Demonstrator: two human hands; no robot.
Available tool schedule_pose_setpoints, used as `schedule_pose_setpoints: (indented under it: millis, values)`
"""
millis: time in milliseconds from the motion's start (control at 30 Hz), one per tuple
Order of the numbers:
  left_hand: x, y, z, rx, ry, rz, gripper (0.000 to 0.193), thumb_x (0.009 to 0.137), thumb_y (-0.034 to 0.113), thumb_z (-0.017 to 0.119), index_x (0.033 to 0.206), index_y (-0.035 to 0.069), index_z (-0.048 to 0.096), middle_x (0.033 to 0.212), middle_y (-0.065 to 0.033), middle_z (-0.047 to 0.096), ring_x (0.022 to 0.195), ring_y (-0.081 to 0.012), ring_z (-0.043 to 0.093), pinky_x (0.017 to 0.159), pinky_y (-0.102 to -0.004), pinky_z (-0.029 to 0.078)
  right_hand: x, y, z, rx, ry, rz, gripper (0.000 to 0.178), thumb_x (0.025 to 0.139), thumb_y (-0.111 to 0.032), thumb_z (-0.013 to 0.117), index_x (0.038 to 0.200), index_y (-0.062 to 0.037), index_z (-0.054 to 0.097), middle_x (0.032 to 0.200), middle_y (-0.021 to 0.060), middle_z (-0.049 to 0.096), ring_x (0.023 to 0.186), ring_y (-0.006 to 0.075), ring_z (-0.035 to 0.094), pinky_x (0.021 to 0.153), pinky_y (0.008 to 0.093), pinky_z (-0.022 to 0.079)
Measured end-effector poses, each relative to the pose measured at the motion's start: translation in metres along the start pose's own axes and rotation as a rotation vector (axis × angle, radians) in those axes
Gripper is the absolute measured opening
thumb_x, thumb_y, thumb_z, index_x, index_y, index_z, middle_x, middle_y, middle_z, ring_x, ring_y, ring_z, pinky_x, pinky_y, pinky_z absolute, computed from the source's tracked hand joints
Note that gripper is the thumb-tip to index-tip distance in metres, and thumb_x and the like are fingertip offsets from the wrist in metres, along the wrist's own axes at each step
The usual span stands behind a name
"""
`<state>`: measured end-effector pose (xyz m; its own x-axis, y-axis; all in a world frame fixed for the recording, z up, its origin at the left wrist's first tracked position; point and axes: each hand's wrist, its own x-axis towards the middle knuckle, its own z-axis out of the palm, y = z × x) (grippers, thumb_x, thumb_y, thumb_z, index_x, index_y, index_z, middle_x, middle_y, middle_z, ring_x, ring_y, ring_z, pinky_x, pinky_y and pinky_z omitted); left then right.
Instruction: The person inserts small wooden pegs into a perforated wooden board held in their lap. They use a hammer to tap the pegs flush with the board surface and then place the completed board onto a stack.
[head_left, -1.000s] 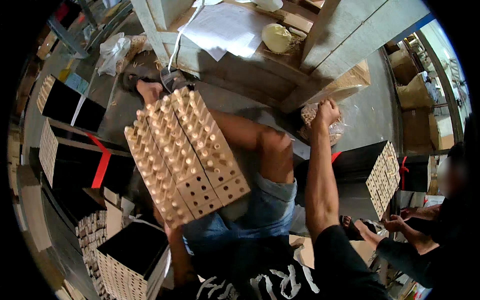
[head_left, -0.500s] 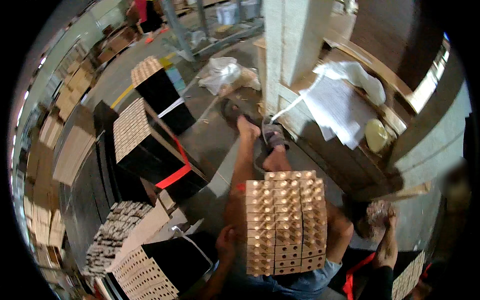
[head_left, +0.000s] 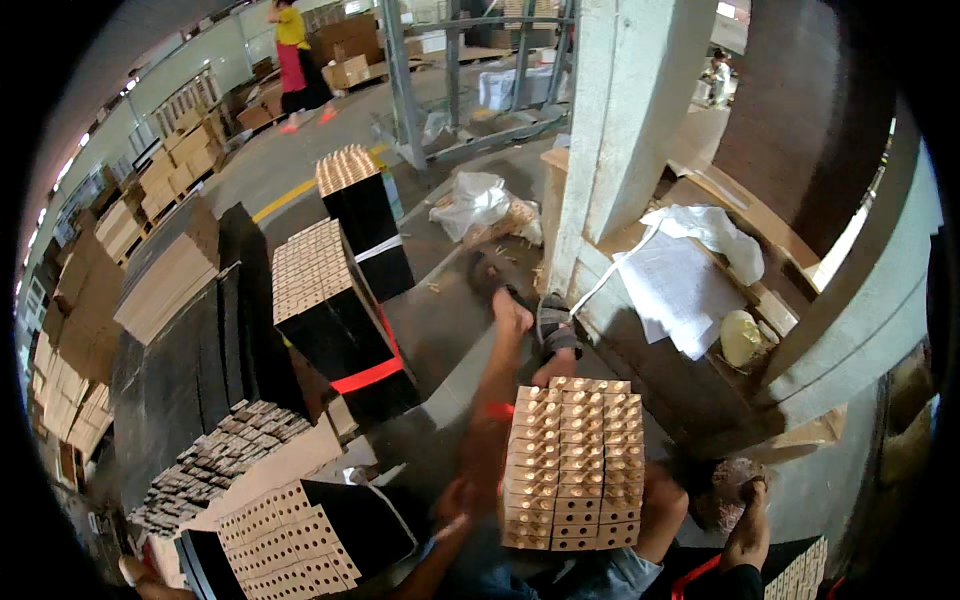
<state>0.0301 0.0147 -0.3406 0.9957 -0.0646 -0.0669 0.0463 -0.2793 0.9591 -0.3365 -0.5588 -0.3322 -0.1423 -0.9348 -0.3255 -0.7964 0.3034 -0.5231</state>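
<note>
A tan block (head_left: pixel 572 465) with a grid of holes filled with small pegs rests on my thighs, and my bare legs stretch away toward sandals (head_left: pixel 545 325). My left hand (head_left: pixel 455 500) is blurred, just left of the block's lower edge; its grip is unclear. My right hand (head_left: pixel 748 510) reaches down into a clear bag of small tan pieces (head_left: pixel 722 485) to the right of my knee. Its fingers are hidden among the pieces.
Black-sided stacks of similar peg blocks (head_left: pixel 330 300) stand to the left, with more at the lower left (head_left: pixel 290 540). A concrete pillar (head_left: pixel 620 130) and a wooden bench with papers (head_left: pixel 680 290) are ahead on the right. A person in yellow (head_left: pixel 295 60) walks far off.
The view has swung to the left, showing more of the stacks and floor. The peg block stays on my lap and my right hand stays at the bag.
</note>
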Motion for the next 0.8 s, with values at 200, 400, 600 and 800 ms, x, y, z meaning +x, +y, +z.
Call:
schedule_pose_setpoints:
  millis: [200, 400, 600, 800]
  values:
    - [-0.004, -0.012, -0.008, -0.093, -0.019, -0.082, 0.052, 0.097, 0.048, 0.06, 0.118, 0.001, 0.064, 0.106, -0.0162, 0.07, 0.093, -0.0276, 0.067, 0.083, -0.0359, 0.054, 0.003, -0.017, -0.002, -0.028, 0.037, -0.02, 0.059, 0.085, -0.045, 0.071, 0.112, 0.0069, 0.064, 0.087, 0.0133, 0.07, 0.08, 0.0213, 0.066, 0.074, 0.0364, 0.054]
    - [-0.003, -0.014, -0.013, -0.29, -0.018, -0.184, 0.052, 0.097, 0.049, 0.059, 0.118, 0.001, 0.064, 0.106, -0.0158, 0.07, 0.092, -0.0267, 0.068, 0.081, -0.0351, 0.054, 0.018, -0.059, 0.017, 0.015, 0.092, -0.119, 0.066, 0.084, -0.051, 0.072, 0.113, 0.0076, 0.064, 0.087, 0.0142, 0.071, 0.081, 0.0216, 0.067, 0.075, 0.0367, 0.055]
    - [-0.017, 0.119, -0.026, -0.544, 0.076, -0.206, 0.043, 0.103, 0.039, 0.053, 0.118, -0.001, 0.06, 0.088, -0.008, 0.069, 0.076, -0.0178, 0.065, 0.067, -0.0268, 0.052, -0.073, -0.221, 0.004, 0.585, -0.005, -0.371, 0.042, 0.091, -0.035, 0.069, 0.107, 0.0039, 0.069, 0.093, 0.0095, 0.07, 0.084, 0.0187, 0.066, 0.077, 0.0349, 0.054]
    - [-0.02, 0.214, -0.057, -0.573, -0.099, 0.196, 0.043, 0.105, 0.036, 0.048, 0.122, -0.002, 0.059, 0.094, -0.01, 0.066, 0.081, -0.0178, 0.064, 0.074, -0.0305, 0.053, -0.345, -0.321, -0.068, 0.575, -0.41, -0.853, 0.024, 0.095, -0.015, 0.064, 0.11, 0.0031, 0.07, 0.09, 0.0071, 0.07, 0.078, 0.0145, 0.066, 0.071, 0.0263, 0.054]
